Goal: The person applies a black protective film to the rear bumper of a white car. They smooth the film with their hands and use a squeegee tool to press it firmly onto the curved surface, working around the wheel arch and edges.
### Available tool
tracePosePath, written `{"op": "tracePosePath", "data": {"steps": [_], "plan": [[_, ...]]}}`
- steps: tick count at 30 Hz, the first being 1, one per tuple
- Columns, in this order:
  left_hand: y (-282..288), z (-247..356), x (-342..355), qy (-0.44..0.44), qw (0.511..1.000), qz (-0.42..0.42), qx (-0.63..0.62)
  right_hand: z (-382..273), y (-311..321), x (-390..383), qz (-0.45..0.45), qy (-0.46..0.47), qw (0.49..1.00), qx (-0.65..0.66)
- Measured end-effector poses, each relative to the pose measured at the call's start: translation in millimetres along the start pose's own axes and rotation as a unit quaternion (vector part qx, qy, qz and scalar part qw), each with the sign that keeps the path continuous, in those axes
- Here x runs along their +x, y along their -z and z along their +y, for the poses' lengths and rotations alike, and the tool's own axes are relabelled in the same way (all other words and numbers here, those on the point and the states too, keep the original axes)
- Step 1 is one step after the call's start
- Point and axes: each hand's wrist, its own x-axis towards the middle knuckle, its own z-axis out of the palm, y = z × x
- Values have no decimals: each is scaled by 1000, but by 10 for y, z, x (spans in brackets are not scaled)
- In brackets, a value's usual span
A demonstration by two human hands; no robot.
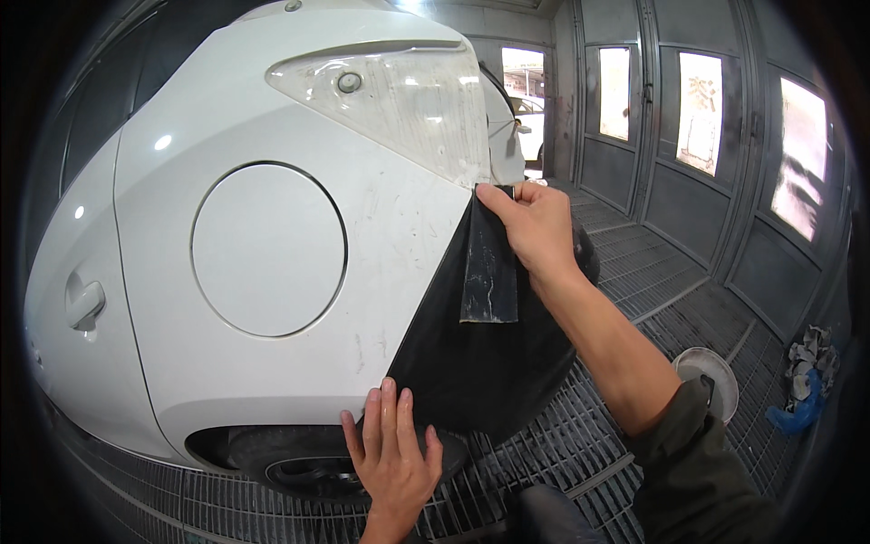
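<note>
A white car's rear side panel [272, 372] fills the left and middle of the head view. Beside its slanted edge sits a matte black bumper section [426, 363]. My right hand [539, 227] pinches the top of a black strip that looks like sandpaper [489, 281], at the lower corner of the tail light [408, 109]. The strip hangs down over the black bumper, with pale smears on its surface. My left hand [394, 453] is open, fingers spread and fingertips against the panel's lower edge above the rear wheel [308, 467].
A round fuel flap [269, 249] and a door handle [84, 301] are on the car's side. Metal grating [671, 245] forms the floor. At right stand a white bucket [728, 385], crumpled grey and blue material [807, 381], and grey doors with windows [698, 145].
</note>
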Motion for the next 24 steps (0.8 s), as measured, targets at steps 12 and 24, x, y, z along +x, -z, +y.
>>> {"op": "tracePosePath", "data": {"steps": [12,24], "plan": [[-15,2,18,1,1000,16,-15,-35,-72,-43,7,5,999,36],[-33,-12,-49,12,999,12,-39,7,-201,-278,30,4,1000,0]]}}
